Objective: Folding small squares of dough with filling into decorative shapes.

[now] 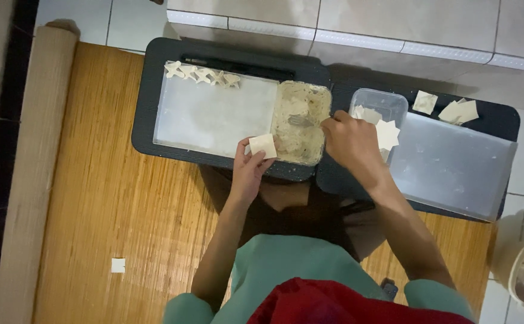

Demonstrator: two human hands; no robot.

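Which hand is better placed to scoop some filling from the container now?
Probably the right hand: it holds the spoon in the filling container, while the left hand holds a square wrapper.

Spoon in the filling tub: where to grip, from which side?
Grip the spoon by its handle end, coming from the right, where the right hand already holds it. The bowl end lies low in the filling inside the tub, pointing left, so only the handle looks free. The left hand holds a square wrapper.

Woven bamboo mat (106, 180) covers floor, left and centre; two low dark tables (148, 102) stand on it, small white square (117, 265) lower left.
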